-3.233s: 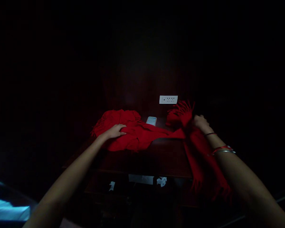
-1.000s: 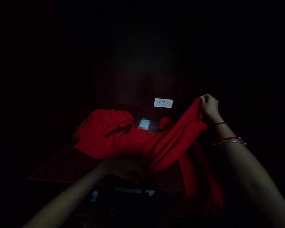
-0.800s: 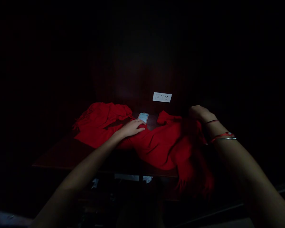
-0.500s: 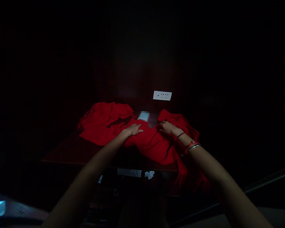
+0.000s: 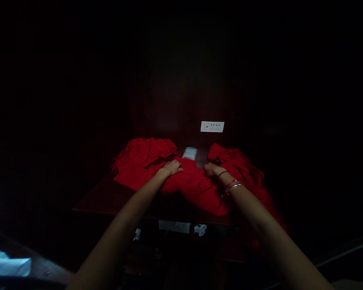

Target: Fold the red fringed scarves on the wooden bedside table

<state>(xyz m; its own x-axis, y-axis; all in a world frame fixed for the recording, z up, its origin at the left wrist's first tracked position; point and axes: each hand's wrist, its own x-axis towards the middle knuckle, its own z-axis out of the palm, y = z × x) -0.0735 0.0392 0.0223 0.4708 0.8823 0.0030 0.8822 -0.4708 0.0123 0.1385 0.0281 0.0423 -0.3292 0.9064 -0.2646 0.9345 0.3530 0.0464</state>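
A red fringed scarf (image 5: pixel 204 191) lies in loose folds across a dark wooden table (image 5: pixel 99 197). One bunched part spreads to the left; another runs to the right and trails off the table's edge, blurred there. My left hand (image 5: pixel 172 167), with a ring on it, is closed on the middle of the scarf, its thumb pointing right. To its right, my right hand (image 5: pixel 211 168) is curled on the scarf's far edge; its fingertips are hidden. A band and bracelets circle my right wrist. Behind the scarf's middle lies a small pale rectangular item (image 5: pixel 190 153), blurred out.
A white socket plate (image 5: pixel 212 127) is set in the dark wall behind the table. Pale papers or packets (image 5: pixel 174 226) show below the table's front edge. A bright whitish object (image 5: pixel 9 266) is at the lower left. The surroundings are very dark.
My right hand has moved slightly left, and its fingers have curled in. The scarf's hanging right part has swung to the right. The whole view has shifted a little.
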